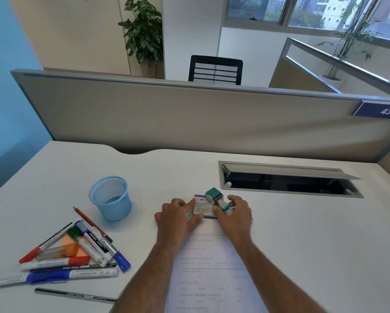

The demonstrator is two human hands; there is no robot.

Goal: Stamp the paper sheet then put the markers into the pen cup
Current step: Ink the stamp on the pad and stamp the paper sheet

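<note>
A: Status: our right hand [233, 214] has its fingers curled round the stamp [216, 199]. The stamp is tipped over, green printing face up and pointing toward the far edge of the tabletop [302, 245]. Not on paper yet.

B: And the left hand [178, 216]?

A: Fingers curled, pinching the left edge of a small box [200, 206]. The box sits at the far end of the paper sheet [214, 274], mid-tabletop, touching the stamp hand. Looks like an ink pad or the stamp's case; we can't tell which.

B: So step in hand is the stamping. How do we do it clean?

A: Our read: keep the left hand pinning the box so it doesn't skate. Rotate the stamp so the face points down, level rather than tilted, or we get half a print. Move it over a bare patch of the sheet, near edge side, clear of the printed lines. Press straight down, lift straight up. No rocking.

B: Sheet stability?

A: Forearms lie over it, which probably helps. We'd shift the left hand onto the sheet before pressing.

B: Markers?

A: The markers [81, 256] are piled untouched near the left edge, with the empty pen cup [110, 198] just beyond them. That's after the stamp.
</note>
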